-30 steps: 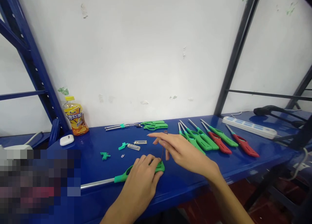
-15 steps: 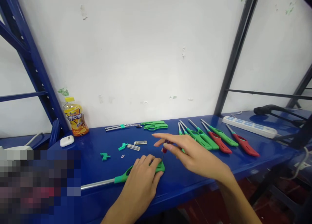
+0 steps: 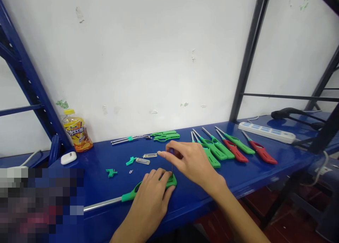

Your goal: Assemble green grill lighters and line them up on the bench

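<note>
Curled right hand's (image 3: 192, 161) outstretched fingers in around the screwdriver (image 3: 172, 168), above the green lighter's (image 3: 173, 181) handle end; straightened screwdriver from slight lean to near upright there.

Pretty even light in here tbh, white wall (image 3: 148, 59) bright, blue tabletop (image 3: 97, 160) softly shiny, floor (image 3: 278, 232) dim. Lower left's pixelated, edges look wide-angle stretched.

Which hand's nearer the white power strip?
Right. The right hand, holding the screwdriver, is left of the power strip; the left hand, on the green lighter, is farther left.
</note>
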Available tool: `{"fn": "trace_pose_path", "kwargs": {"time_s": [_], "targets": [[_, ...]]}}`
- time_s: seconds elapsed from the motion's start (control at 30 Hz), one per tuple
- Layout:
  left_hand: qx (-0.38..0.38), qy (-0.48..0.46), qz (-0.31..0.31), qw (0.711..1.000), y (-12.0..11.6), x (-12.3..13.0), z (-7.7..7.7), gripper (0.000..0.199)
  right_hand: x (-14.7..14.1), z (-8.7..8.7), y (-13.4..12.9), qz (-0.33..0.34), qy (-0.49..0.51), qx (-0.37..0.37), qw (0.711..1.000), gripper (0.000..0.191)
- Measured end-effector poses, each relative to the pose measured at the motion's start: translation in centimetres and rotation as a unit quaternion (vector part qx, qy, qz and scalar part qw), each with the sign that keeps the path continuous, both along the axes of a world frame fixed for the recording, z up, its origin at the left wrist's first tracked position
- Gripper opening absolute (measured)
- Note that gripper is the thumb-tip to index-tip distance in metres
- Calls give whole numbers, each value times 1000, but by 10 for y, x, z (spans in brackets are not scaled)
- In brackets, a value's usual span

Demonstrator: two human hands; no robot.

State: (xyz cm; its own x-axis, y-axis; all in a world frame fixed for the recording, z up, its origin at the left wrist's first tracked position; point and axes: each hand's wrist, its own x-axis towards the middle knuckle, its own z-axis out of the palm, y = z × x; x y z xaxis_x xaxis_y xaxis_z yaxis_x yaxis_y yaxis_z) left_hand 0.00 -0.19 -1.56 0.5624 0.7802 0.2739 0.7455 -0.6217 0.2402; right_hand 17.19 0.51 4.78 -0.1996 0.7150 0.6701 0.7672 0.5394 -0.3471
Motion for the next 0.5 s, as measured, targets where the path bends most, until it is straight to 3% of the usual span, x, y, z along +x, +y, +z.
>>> {"fn": "trace_pose_path", "kwargs": {"time_s": [0.1, 0.23, 0.4, 0.5], "targets": [[2, -2, -1, 1000, -1, 0, -1, 24, 1, 4, -3, 46, 37, -30, 998, 35], [5, -7, -1, 1000, -2, -1, -1, 22, 7, 11, -12, 157, 57, -108, 980, 42], [5, -6, -2, 1000, -1, -1, 0, 25, 12, 13, -12, 183, 113, -145, 966, 33], [1, -1, -2, 1000, -1, 0, 1, 26, 15, 9, -5, 231, 163, -190, 940, 34]]}}
